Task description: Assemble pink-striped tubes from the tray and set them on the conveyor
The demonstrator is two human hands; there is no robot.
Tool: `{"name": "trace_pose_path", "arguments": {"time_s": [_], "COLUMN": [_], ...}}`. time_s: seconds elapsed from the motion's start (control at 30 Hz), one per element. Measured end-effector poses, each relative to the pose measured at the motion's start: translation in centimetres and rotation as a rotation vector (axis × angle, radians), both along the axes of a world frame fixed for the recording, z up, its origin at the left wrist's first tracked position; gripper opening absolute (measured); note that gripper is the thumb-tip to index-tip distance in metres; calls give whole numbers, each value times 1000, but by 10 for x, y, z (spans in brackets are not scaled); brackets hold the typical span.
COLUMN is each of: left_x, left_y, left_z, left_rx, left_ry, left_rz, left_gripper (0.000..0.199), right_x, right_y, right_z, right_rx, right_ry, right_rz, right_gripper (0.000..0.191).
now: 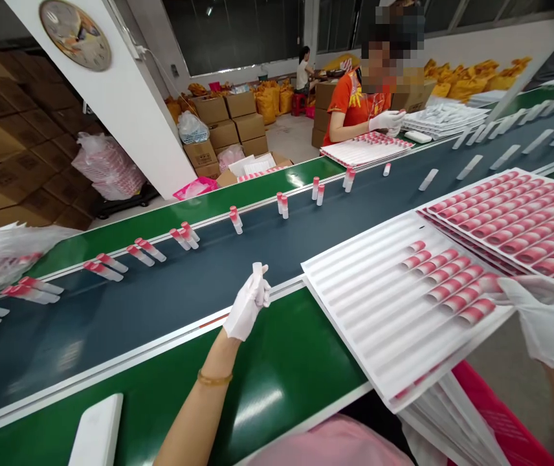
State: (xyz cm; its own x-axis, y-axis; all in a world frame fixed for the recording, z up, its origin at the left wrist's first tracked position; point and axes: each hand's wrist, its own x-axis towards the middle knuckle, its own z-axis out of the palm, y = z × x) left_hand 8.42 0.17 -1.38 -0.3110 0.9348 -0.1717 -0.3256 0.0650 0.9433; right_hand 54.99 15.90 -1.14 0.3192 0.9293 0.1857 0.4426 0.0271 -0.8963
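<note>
Above the near edge of the dark conveyor belt (160, 294), my left hand (250, 299) in a white glove is closed around a small white tube (257, 268), whose end sticks up past the fingers. On the right, my gloved right hand (543, 310) holds a pink-and-white tube (490, 283) between thumb and fingers at the right side of a ridged white tray (354, 304). Several pink-and-white tubes (476, 312) lie in that tray's grooves. A fuller tray (514, 220) of such tubes rests on a stack behind it.
Pairs of pink-topped tubes (103, 270) stand along the belt's far side, with white tubes (505, 157) farther right. Across the belt, a person in an orange shirt (362, 97) works over another tray (364, 152). A white block (96, 430) lies on the green near ledge (306, 349).
</note>
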Motion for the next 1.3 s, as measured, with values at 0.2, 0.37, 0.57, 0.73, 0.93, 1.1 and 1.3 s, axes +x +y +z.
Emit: {"name": "trace_pose_path", "arguments": {"time_s": [0.2,0.37,0.57,0.73,0.93,1.1,1.3], "left_x": [35,45,63,71,57,51,51], "left_y": [-21,-31,-34,-38,-41,-41,-45], "left_z": [13,28,39,31,13,1,-2], "left_rx": [20,-10,-81,-2,148,194,175], "left_ry": [206,-270,-98,345,493,538,578], "left_rz": [110,-33,-41,17,-70,-110,-62], "left_gripper": [43,29,37,31,41,44,40], "right_x": [-123,-183,-222,-247,-251,-249,-251], "right_y": [-51,-82,-97,-104,-114,-116,-117], "right_z": [45,61,78,90,106,115,112], "right_rx": [-134,-232,-62,334,333,227,188], "right_ry": [394,448,354,-70,-302,-385,-424], "right_rz": [422,690,870,983,1142,1130,1129], "right_gripper": [52,33,24,28,16,9,11]}}
